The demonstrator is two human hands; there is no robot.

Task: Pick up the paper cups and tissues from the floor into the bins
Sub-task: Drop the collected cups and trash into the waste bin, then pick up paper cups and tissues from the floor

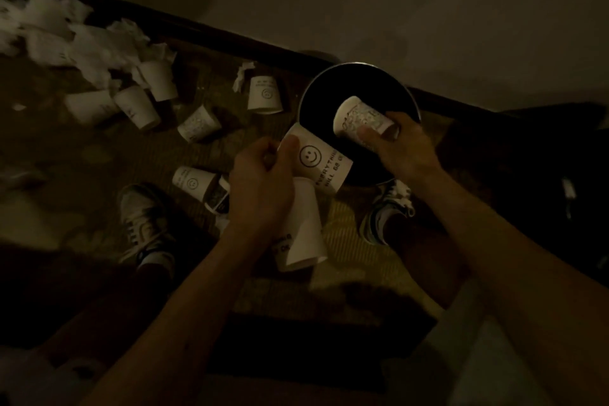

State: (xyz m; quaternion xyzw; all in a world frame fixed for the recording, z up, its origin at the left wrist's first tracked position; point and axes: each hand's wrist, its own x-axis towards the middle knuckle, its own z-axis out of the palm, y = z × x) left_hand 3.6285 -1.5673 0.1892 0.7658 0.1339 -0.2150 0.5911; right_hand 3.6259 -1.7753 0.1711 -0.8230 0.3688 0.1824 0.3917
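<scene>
Head view, dim light. The floor (99,155) carries the litter: a heap of crumpled tissues (92,43) and fallen cups lies well to the left of the fingers of both hands, and three loose cups (199,123) lie nearer, beyond and left of the left hand (260,188). The round dark bin (316,89) stands just beyond the fingers, with its mouth open toward the camera.

The right hand (405,148) has its fingers (369,138) curled round a patterned cup (359,119), which lies on its side over the bin's mouth. The left hand pinches a smiley cup (323,165) with the thumb on its wall; the cup reaches from the fingers across the near rim. A second white cup (306,234) projects from under the left palm toward the camera, and how it is gripped is hidden.

Step in hand, as judged: depositing cups, with the right hand's cup ready for release.

Next move calls for: opening the right fingers over the mouth, then bringing the left hand's cups forward past the rim. Much litter remains, so the task looks to be at an early stage.
</scene>
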